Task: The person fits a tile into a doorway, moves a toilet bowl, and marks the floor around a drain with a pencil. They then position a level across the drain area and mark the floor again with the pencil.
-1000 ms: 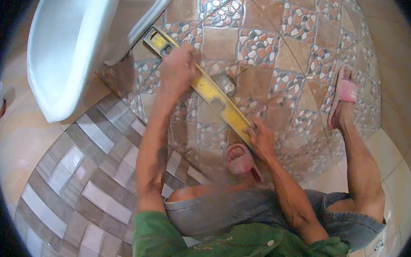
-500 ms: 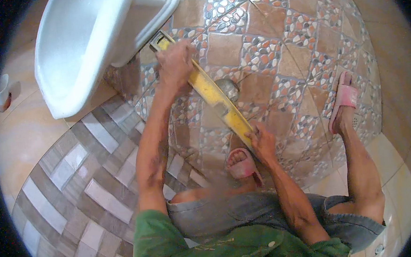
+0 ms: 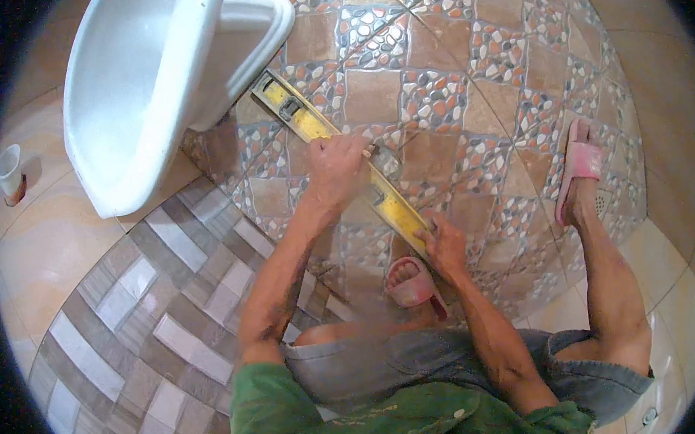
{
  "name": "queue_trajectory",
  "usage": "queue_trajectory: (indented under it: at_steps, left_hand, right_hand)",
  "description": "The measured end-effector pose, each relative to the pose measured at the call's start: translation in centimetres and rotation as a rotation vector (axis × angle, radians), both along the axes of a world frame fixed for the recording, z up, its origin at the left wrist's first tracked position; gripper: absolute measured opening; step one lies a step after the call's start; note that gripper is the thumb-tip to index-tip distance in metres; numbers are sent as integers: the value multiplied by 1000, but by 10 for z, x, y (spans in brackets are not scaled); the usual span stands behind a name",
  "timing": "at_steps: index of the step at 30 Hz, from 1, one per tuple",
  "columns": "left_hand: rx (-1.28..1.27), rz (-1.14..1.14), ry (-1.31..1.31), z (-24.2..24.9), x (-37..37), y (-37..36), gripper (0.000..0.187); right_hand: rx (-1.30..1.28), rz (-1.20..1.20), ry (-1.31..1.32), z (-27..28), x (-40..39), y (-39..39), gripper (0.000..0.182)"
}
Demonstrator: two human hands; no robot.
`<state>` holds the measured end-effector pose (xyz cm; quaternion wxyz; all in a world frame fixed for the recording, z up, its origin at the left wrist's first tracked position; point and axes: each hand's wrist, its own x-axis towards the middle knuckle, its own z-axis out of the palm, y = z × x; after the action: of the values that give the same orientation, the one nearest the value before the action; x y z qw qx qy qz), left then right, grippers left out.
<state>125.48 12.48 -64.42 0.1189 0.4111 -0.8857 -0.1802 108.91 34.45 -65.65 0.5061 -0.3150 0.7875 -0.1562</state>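
A yellow spirit level point(image 3: 399, 216) lies slantwise over the pebble-patterned floor tiles point(image 3: 443, 92). Its far end is beside the base of a white ceramic bathroom fixture point(image 3: 121, 95). My left hand point(image 3: 337, 170) is closed over the level near its middle, leaving the far part with its vial in plain sight. Around the near end, my right hand point(image 3: 446, 247) is closed with the thumb on top. A rounded grey object point(image 3: 386, 161), whose kind I cannot make out, sits right beside the level near my left fingers.
My feet, in pink slippers point(image 3: 415, 283), stand either side of the level's near end. Wood-look patterned wall tiles point(image 3: 188, 342) rise at the left. A white pipe end point(image 3: 10, 167) sticks out of a hole in the beige tiles.
My left hand has slid along the spirit level toward me, from near its far end to about its middle, uncovering the vial. My right hand stays at the near end.
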Motion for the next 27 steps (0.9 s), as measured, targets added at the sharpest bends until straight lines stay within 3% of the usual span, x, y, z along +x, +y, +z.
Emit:
queue_trajectory:
  at_steps: [3, 5, 7, 10, 12, 16, 20, 23, 24, 27]
  left_hand:
    - [331, 154, -17, 2, 6, -19, 16]
    - [203, 208, -113, -4, 22, -52, 19]
    - [-113, 281, -117, -22, 40, -85, 18]
    - [10, 376, -308, -5, 38, -125, 16]
    - [-18, 346, -251, -11, 35, -114, 12]
    - [-74, 139, -313, 9, 12, -53, 14]
    - [-69, 1, -82, -2, -2, 11, 17]
    - [126, 84, 123, 7, -16, 25, 11]
    - [73, 61, -62, 22, -17, 20, 7]
    - [308, 310, 68, -8, 13, -4, 20]
  right_hand:
    - [-9, 1, 4, 3, 0, -4, 45]
    - [-81, 7, 26, -3, 1, 3, 44]
    - [-111, -4, 28, -3, 0, 4, 43]
    - [-133, 4, 42, -5, 2, 8, 42]
    - [-192, 66, 130, -27, 3, 25, 42]
    - [-72, 30, 53, -5, 2, 8, 40]
    - [-70, -2, 17, 0, 2, 3, 40]
    - [-89, -27, -3, -2, 3, 2, 39]
    - [-88, -47, -11, -1, 2, 5, 38]
    - [-33, 23, 31, 7, 0, -2, 36]
